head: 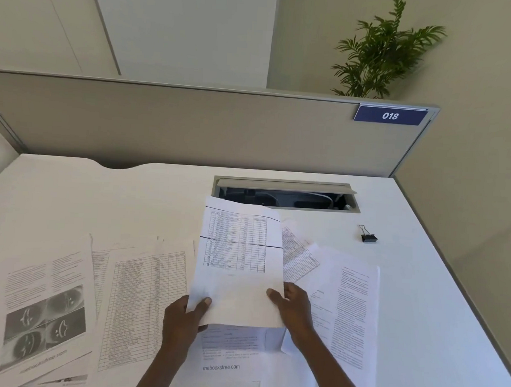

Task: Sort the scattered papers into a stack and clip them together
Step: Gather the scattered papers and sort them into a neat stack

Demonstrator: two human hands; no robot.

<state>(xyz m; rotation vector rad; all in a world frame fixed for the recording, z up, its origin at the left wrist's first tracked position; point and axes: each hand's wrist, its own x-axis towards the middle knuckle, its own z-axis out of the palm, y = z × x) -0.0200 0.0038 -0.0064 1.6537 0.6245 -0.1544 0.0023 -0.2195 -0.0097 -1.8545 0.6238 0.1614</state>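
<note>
Two bare hands hold one sheet of paper above a white desk, its long axis running away from the person. The left hand pinches its near left corner, the right hand its near right edge. Under them lies a page reading "mebooksfree.com"; more loose papers spread toward the near left corner. A black binder clip sits alone toward the far right edge. Beyond, a partition label reads "018".
</note>
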